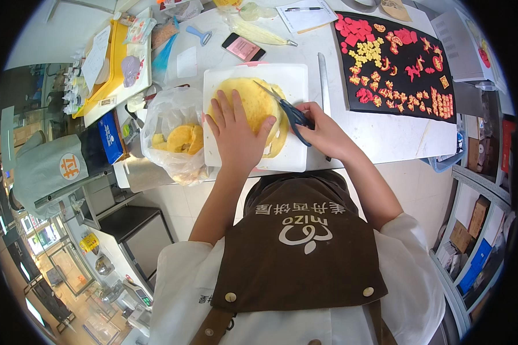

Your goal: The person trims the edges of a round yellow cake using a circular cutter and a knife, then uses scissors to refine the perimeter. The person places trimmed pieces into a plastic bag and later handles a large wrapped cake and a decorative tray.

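Observation:
A round yellow sponge cake (252, 97) lies on a white cutting board (300, 75). My left hand (241, 133) rests flat on the cake with its fingers spread. In my right hand (321, 131) is a pair of dark-handled scissors (291, 110), the blades parted over the cake's right edge. A strip of cake trimming (278, 144) curves along the cake's lower right side. Left of the board, a clear plastic bag (153, 114) holds yellow cake pieces (185, 138).
A long metal blade (323, 82) lies right of the board. Beyond the board are a phone (243, 47), a blue peeler (199, 35) and a filled piping bag (263, 34). A black mat (358, 105) with red and yellow decorations lies at right, a yellow tray (114, 47) at left.

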Demonstrator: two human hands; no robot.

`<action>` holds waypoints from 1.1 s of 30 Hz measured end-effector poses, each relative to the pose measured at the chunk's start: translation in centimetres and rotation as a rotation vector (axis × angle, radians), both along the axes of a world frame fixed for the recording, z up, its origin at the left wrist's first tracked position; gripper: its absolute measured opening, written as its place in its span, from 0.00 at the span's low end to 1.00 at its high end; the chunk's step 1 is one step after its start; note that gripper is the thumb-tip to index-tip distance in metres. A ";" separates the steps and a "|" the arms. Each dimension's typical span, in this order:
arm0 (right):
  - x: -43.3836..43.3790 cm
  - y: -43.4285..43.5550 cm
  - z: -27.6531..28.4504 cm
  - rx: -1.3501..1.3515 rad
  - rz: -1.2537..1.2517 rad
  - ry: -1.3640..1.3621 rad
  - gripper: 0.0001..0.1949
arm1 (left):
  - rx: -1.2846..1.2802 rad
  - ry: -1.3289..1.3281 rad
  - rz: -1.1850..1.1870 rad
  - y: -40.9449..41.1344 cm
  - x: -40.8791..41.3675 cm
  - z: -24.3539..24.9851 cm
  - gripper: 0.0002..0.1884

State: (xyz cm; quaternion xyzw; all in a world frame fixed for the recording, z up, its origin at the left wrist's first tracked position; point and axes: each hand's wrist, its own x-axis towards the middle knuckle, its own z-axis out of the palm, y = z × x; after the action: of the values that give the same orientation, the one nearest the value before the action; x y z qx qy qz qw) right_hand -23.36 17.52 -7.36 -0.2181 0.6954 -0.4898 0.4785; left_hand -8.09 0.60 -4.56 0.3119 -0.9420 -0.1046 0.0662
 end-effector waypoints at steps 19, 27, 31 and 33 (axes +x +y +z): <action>-1.0 0.3 0.8 -0.041 0.078 0.018 0.25 | 0.041 -0.068 -0.322 -3.6 0.8 1.9 0.50; -1.9 -0.5 3.3 0.046 0.099 0.002 0.23 | 0.001 -0.052 -0.156 -0.8 0.0 0.2 0.48; -1.7 -1.4 2.8 -0.022 0.108 0.034 0.24 | 0.016 -0.040 -0.230 -1.9 0.8 0.1 0.49; -2.1 -0.6 2.0 0.008 0.123 0.050 0.24 | 0.027 -0.032 -0.270 -2.3 0.7 0.1 0.49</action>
State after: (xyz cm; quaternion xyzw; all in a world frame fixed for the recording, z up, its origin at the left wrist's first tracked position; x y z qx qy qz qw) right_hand -25.47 16.94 -5.32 -0.2707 0.6943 -0.4511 0.4911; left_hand -7.35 -1.72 -4.43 0.1847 -0.9749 -0.1202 0.0323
